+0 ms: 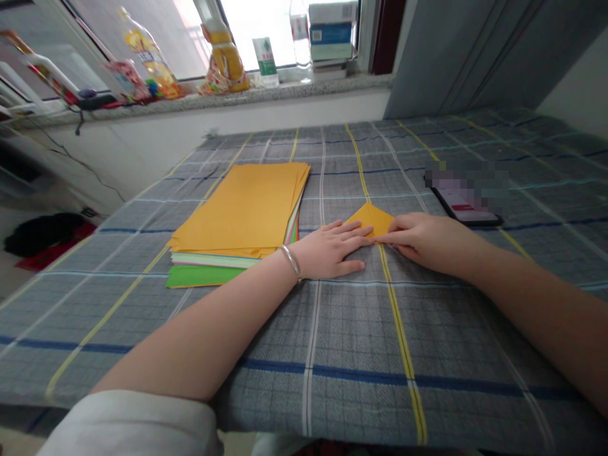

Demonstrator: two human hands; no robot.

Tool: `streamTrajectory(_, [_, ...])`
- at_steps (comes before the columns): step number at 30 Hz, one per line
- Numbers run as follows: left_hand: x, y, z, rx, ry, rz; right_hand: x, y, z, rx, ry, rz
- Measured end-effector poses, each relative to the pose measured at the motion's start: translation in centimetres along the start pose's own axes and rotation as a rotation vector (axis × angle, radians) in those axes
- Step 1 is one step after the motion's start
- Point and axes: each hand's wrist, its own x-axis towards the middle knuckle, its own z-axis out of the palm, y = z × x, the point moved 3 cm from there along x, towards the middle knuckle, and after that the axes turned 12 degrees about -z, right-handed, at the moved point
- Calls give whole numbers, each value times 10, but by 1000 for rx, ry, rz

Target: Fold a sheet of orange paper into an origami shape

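A small piece of folded orange paper [371, 215] lies on the plaid cloth, its peak pointing away from me. My left hand [331, 250] rests flat on its left part, fingers stretched out and a silver bangle at the wrist. At the paper's right corner, my right hand [418, 240] has its fingers curled and pressed together on the edge. The lower part of the paper is partly covered by my fingers. Left of my hands sits a stack of coloured paper [242, 206], orange on top, with green and white sheets showing below.
A phone [468, 202] lies on the plaid bed cover [351, 329] beyond my right hand. Along the window sill [285, 88] stand a drink bottle [152, 57], a yellow container [228, 60], a green-and-white pack [265, 60] and stacked boxes [332, 38].
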Motion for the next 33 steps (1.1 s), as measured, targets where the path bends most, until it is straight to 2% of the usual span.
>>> streamTrajectory(8, [-6,-1,-9,80,0,-19,1,-5,3,-104,-29,-25])
streamTrajectory(13, [-9,0,-13,128,39,-26,3,-6,-1,-95,-72,6])
streamTrajectory(18, [-11,-2,-19,138,25,-43,0,-1,-1,-62,-77,5])
streamTrajectory(28, [-16,-2,-28,239,32,-97,-4,-1,-17,-96,-237,171])
streamTrajectory(33, [-21,-4,-31,239,31,-166,-8,5,-16,-72,-230,226])
